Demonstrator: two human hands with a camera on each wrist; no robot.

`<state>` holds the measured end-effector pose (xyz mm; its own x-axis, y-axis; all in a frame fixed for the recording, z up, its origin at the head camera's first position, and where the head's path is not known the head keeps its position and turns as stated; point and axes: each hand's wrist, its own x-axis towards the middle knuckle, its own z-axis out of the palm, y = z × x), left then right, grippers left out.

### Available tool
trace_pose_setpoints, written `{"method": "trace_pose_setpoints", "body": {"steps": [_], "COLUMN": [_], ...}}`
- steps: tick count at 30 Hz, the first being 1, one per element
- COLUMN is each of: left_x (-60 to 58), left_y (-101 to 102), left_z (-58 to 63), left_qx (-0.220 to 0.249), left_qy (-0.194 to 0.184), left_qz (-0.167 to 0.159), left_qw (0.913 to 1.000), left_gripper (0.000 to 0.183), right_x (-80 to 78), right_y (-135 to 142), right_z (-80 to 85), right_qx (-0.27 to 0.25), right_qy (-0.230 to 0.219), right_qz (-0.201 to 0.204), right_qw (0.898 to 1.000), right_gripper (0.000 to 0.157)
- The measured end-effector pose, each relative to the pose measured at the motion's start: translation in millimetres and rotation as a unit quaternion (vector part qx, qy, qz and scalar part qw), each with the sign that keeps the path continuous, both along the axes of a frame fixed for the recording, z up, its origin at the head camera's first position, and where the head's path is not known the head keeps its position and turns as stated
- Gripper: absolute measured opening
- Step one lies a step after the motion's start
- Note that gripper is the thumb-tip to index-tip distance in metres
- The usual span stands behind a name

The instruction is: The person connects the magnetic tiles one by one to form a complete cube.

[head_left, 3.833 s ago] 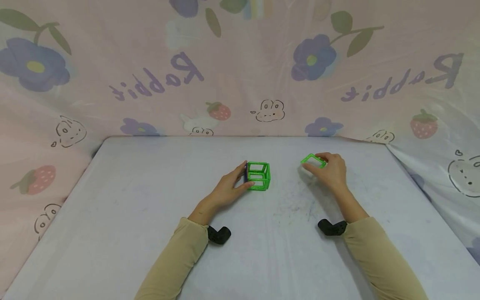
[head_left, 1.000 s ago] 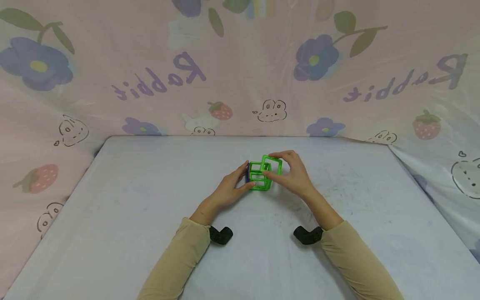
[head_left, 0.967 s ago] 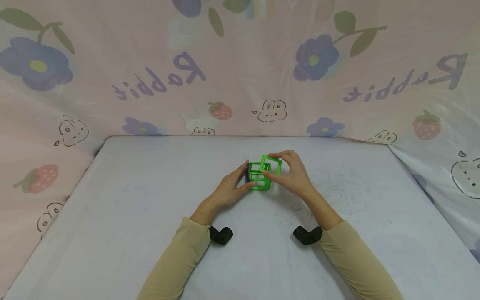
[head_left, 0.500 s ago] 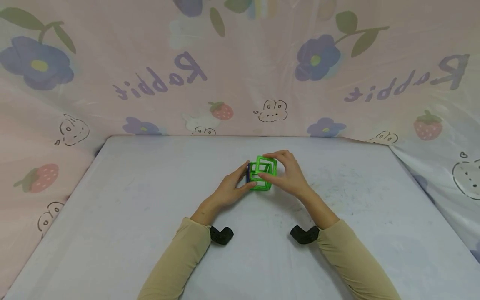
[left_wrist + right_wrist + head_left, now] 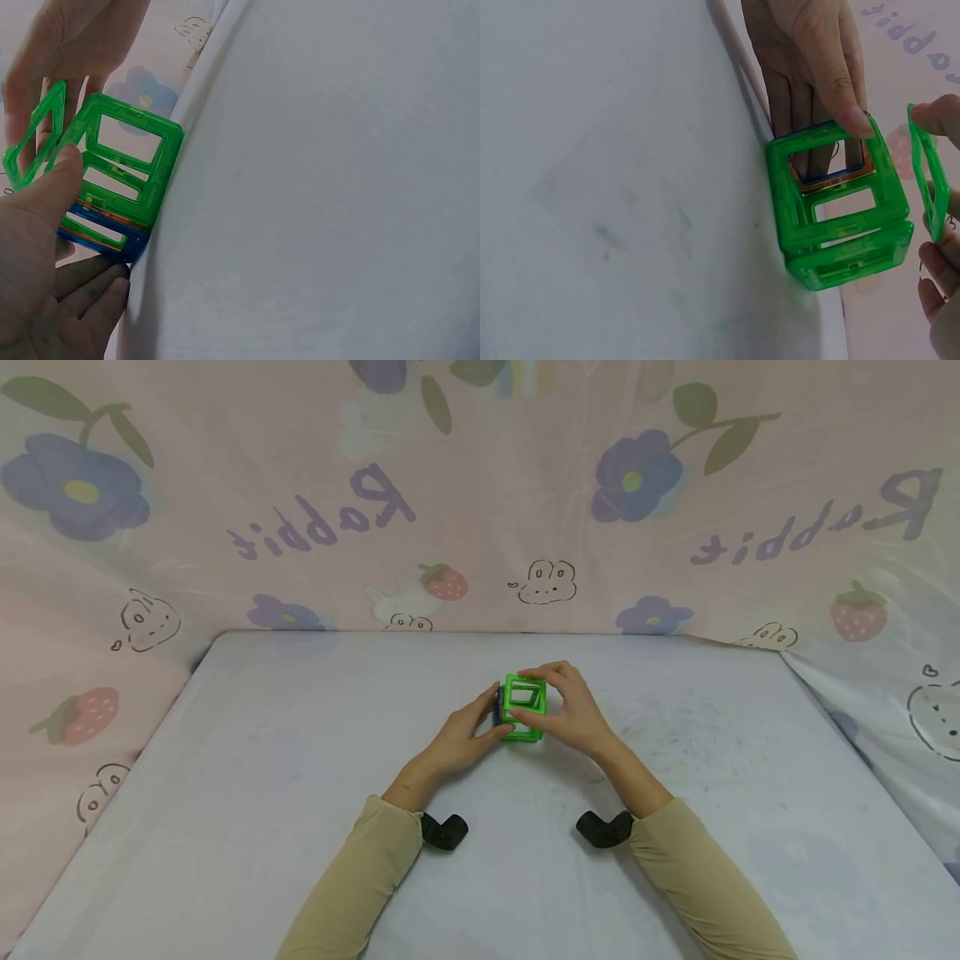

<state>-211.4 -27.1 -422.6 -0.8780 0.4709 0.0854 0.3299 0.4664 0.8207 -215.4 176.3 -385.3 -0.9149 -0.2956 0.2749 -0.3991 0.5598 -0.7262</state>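
Observation:
A small open cube of magnetic tiles stands on the white table, mostly green frames. Its left side carries a blue tile with an orange edge beside it. My left hand holds the cube from the left, thumb on the near face and fingers along the blue side. Between thumb and fingers my right hand pinches a loose green square magnetic tile. That tile is tilted over the top of the cube, overlapping it in the head view; both wrist views show a gap between them.
The white table spreads around both hands, with faint smudges right of the cube. A patterned cloth rises behind the table and along its sides. Black wrist devices sit at both sleeve cuffs.
My right hand has brought the green tile leftward from the right side of the table, then a little further left over the cube. The left hand keeps holding the cube in place.

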Motion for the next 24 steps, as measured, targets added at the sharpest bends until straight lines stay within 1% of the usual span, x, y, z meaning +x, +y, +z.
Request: {"method": "trace_pose_setpoints", "body": {"steps": [9, 16, 21, 24], "left_x": [-0.3, 0.1, 0.4, 0.0], "left_y": [0, 0, -1, -1], "left_z": [-1.1, -1.5, -0.9, -0.6], "left_qx": [0.007, 0.003, 0.009, 0.010], "left_qy": [0.006, 0.007, 0.013, 0.017], "left_qz": [-0.004, -0.002, -0.007, -0.008], "left_qw": [1.0000, 1.0000, 0.9999, 0.9998], "left_gripper": [0.074, 0.074, 0.073, 0.073], "right_x": [-3.0, -4.0, -4.9, -5.3], "right_y": [-2, -3, -2, -1], "right_z": [-3.9, -5.4, -8.5, -11.0], "right_qx": [0.004, 0.001, 0.020, 0.022], "right_qy": [0.011, 0.009, 0.005, 0.002], "right_qz": [0.020, 0.029, 0.038, 0.043], "right_qw": [1.000, 1.000, 0.999, 0.999], "right_gripper": [0.053, 0.054, 0.054, 0.054]}}
